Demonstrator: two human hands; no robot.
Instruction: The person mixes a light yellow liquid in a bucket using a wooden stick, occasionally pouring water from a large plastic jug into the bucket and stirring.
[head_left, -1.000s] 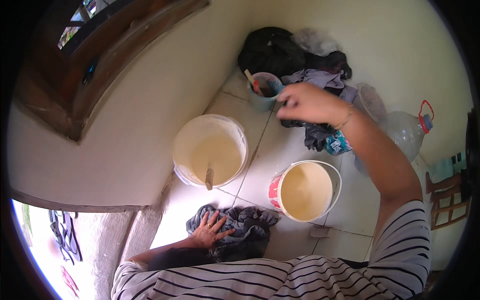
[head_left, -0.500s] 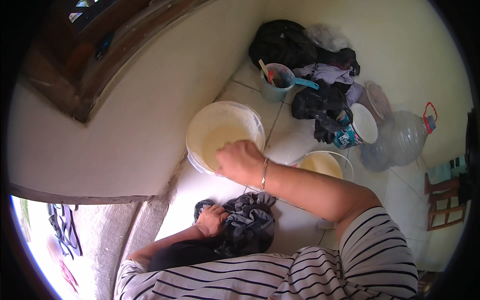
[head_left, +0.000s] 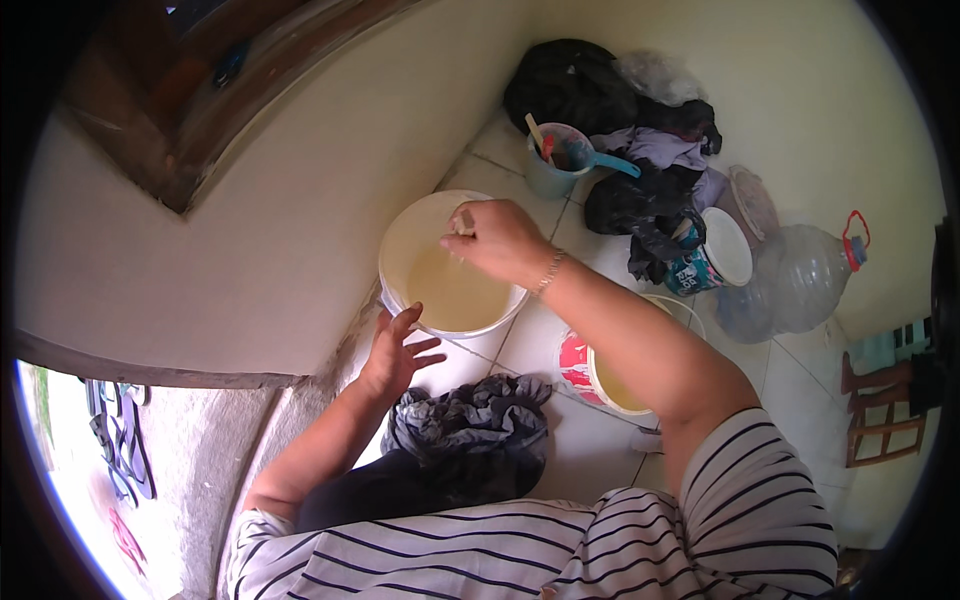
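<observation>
My right hand (head_left: 490, 240) is closed on a pale stick (head_left: 460, 222) inside the large white bucket (head_left: 408, 232), over its cloudy yellowish liquid. My left hand (head_left: 395, 355) has risen to the near-left side of that bucket, fingers apart, thumb at the rim. Just below lies a crumpled grey-and-black cloth (head_left: 470, 420). A red-and-white bucket (head_left: 578, 370) with yellowish contents stands to the right, partly hidden by my right forearm.
At the back are a blue dipper (head_left: 555, 175) holding tools, black bags (head_left: 565, 85), a teal-and-white tub (head_left: 695, 268) and a plastic jug (head_left: 790, 280). A wall (head_left: 200, 300) bounds the left. At far right are someone's legs (head_left: 870, 370) and a wooden chair (head_left: 885, 440).
My right hand moved from beside the dipper down into the large bucket and now grips a stick there. My left hand left the cloth and moved up to the bucket, opening.
</observation>
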